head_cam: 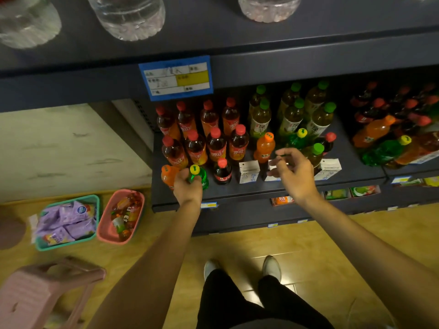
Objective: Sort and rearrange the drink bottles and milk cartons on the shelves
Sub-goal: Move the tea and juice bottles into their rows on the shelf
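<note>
My left hand (pixel 187 186) grips a small green bottle with a yellow cap (pixel 199 175) at the front left of the dark shelf (pixel 237 189). It stands between a small orange bottle (pixel 168 174) and a small cola bottle (pixel 222 172). My right hand (pixel 293 170) hovers with loosely curled fingers, holding nothing, above a white milk carton (pixel 273 175). Two more milk cartons (pixel 248 172) (pixel 329 168) stand along the front edge. Behind are rows of red-capped iced tea bottles (pixel 216 143) and green-capped tea bottles (pixel 292 115).
Large clear water bottles (pixel 128 15) sit on the shelf above, with a blue price tag (pixel 175 78) on its edge. Mixed bottles lie tumbled at the right (pixel 384 136). On the floor are a teal basket (pixel 67 222), a pink basket (pixel 121 217) and a pink stool (pixel 45 290).
</note>
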Available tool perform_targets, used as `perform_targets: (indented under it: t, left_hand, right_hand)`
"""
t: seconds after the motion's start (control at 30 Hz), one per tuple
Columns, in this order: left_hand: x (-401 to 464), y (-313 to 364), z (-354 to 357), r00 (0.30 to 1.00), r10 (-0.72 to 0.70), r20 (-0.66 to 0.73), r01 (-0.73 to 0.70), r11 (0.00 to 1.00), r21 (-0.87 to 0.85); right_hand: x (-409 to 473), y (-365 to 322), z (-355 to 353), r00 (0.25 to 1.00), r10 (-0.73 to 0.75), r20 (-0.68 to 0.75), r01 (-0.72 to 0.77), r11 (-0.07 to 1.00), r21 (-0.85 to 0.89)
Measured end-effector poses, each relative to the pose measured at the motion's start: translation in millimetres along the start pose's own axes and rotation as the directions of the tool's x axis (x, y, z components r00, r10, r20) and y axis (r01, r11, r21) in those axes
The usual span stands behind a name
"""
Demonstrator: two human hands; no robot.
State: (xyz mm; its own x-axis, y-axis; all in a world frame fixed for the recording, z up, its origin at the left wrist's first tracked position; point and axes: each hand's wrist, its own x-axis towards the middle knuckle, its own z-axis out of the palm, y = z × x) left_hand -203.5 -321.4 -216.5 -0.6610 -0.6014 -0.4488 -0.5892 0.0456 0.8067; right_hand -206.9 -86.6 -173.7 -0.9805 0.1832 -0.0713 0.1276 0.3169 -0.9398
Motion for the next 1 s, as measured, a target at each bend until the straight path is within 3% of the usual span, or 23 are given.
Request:
perform_targets:
  t: [0.33,0.73,0.83,1.0]
  left_hand:
    - [21,6,7,0.972,0.22,0.081,-0.229,0.966,0.119]
    - [16,6,22,0.939,0.326,0.109,-0.335,0.939,0.073]
    - [15,0,17,0.904,0.41,0.12,-0.422,0.902,0.091]
    - [0,-2,31,0.796,0.538,0.277,-0.587,0.798,0.138]
  right_hand:
    - [-3,1,7,0.998,0.057,-0.031,-0.057,0.998,-0.007]
    - [-4,15,-6,0.991,0.132,-0.03,-0.133,0.991,-0.022]
    - [-2,17,-10,0.989,0.146,-0.019,-0.147,0.989,-0.029]
    - [1,17,-12,0.986,0.169,-0.004,-0.169,0.986,-0.006]
